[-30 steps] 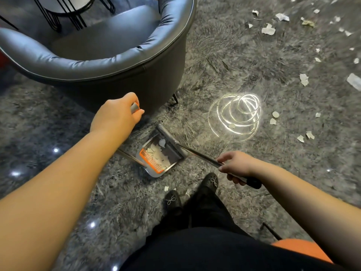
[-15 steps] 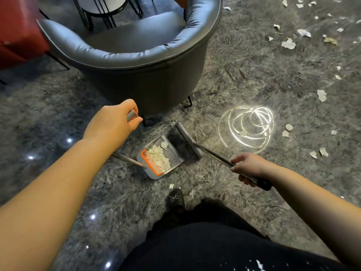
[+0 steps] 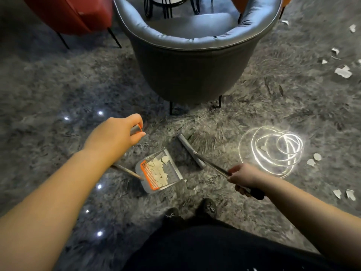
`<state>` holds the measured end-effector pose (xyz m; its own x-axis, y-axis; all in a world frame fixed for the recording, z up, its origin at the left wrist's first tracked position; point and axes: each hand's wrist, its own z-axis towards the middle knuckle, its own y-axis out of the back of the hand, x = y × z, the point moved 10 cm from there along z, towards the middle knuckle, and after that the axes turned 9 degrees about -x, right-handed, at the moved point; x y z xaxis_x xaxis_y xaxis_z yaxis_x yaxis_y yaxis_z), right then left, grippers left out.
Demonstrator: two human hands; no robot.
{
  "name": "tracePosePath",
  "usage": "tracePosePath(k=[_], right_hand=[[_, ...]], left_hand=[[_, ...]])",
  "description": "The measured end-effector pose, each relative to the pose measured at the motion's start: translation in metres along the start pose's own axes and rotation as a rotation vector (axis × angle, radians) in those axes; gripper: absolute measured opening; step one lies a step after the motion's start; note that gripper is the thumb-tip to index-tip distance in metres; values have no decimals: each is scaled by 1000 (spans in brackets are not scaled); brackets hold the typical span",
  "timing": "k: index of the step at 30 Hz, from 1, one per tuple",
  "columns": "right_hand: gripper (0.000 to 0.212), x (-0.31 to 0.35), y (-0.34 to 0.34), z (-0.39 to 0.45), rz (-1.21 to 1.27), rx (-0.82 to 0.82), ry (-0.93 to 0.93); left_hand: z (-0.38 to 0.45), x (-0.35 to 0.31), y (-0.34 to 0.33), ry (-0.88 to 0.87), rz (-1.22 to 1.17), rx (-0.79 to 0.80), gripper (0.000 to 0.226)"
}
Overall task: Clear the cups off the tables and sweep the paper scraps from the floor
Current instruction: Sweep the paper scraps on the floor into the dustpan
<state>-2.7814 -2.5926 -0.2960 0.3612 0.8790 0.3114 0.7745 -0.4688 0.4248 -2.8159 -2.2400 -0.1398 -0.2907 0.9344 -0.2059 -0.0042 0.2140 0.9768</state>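
Paper scraps [image 3: 157,171] already lie heaped in the dustpan [image 3: 160,174], which sits on the grey floor [image 3: 58,94] just ahead of the person's shoes [image 3: 209,207], its open mouth facing up and to the right toward the broom head [image 3: 191,151]. Two loose bits lie just off the pan's near right corner. The right hand [image 3: 243,176] is curled round the broom handle [image 3: 212,166], which runs from that hand up and left to the head; the head's long axis lies roughly along the pan's mouth, a little apart from it. The left hand [image 3: 115,136] is closed round the top of the dustpan's long handle [image 3: 127,172], which slants down to the pan's orange comb [image 3: 149,178]. Most of the remaining scraps [image 3: 343,71] lie well off to the right, past the bright ring of reflected light [image 3: 271,151], so the right hand with the broom is nearer them, and the next sweep likely has to draw them leftward toward the pan. Beyond stands the grey armchair [image 3: 195,47]
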Motion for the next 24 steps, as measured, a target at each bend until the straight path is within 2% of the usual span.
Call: tracePosePath(k=[8, 15, 21, 24], right_hand=[[23, 0, -59, -4, -55, -29, 4], [21, 6, -101, -15, -159, -72, 45], [26, 3, -134, -34, -95, -11, 38], [28, 5, -149, -48, 40, 44, 14]], left_hand=[[-43, 19, -24, -50, 33, 83, 17], [-63, 24, -36, -117, 36, 38, 19], [-71, 28, -41, -123, 19, 18, 23], [-73, 34, -41, -104, 14, 16, 20]])
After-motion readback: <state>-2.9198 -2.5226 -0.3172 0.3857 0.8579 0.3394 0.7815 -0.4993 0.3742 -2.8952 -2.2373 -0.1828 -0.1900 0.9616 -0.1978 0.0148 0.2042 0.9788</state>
